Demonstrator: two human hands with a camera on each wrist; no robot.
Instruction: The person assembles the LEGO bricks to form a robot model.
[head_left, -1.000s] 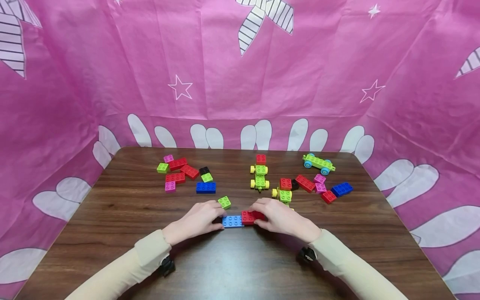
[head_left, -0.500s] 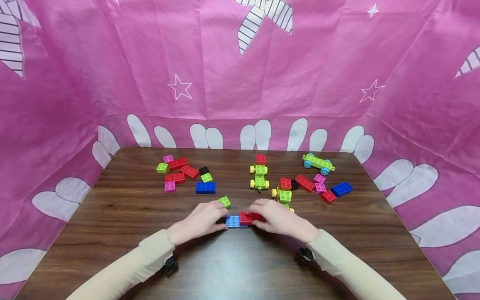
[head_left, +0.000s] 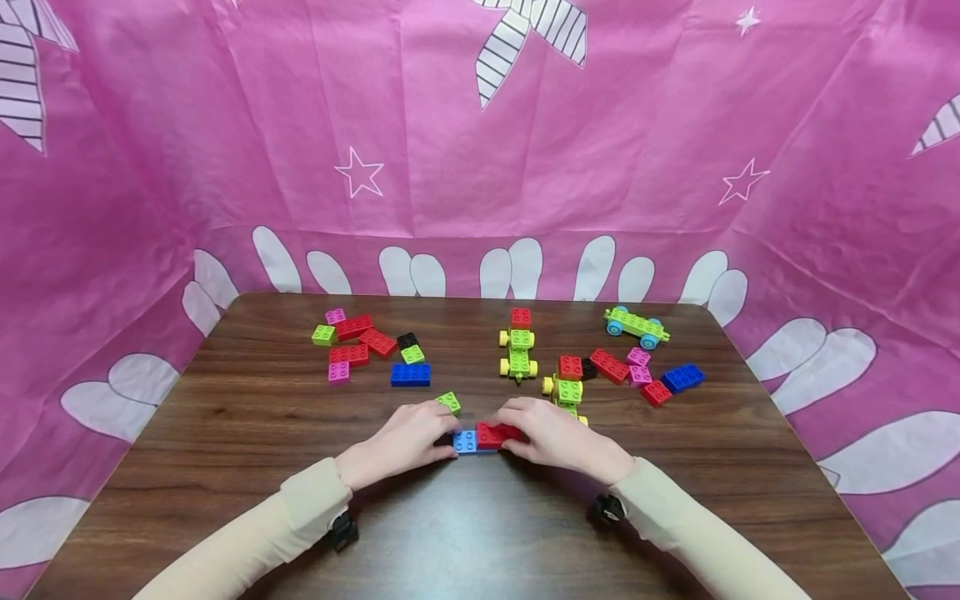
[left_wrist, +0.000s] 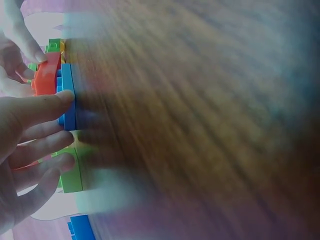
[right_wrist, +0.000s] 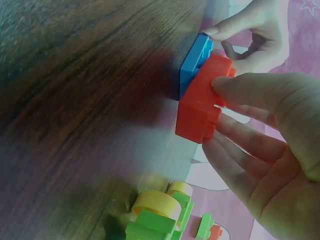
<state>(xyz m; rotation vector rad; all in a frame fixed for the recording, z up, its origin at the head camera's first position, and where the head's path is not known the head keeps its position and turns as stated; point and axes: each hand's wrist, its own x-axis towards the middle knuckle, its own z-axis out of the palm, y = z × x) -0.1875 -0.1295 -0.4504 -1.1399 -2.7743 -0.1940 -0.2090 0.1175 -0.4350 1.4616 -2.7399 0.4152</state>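
Observation:
Near the middle of the table (head_left: 465,533), a light blue toy building brick (head_left: 465,442) lies flat with its studs up. My left hand (head_left: 401,437) pinches its left end, the thumb on the near side in the left wrist view. A red brick (head_left: 495,435) overlaps the blue brick's right part, and my right hand (head_left: 558,433) grips it between thumb and fingers. In the right wrist view the red brick (right_wrist: 202,102) juts out past the blue brick (right_wrist: 194,62), tilted slightly. Just behind my left hand lies a lime green brick (head_left: 449,402).
Beyond my right hand stand a green wheeled piece with yellow wheels (head_left: 567,392) and another like it (head_left: 519,362). A green car base with blue wheels (head_left: 636,325) sits at the back right. Dark blue bricks (head_left: 411,375) and several red, pink and black ones lie left and right.
My left hand and the blue brick have shifted slightly right. My right hand has moved the red brick a little left, so it covers more of the blue brick.

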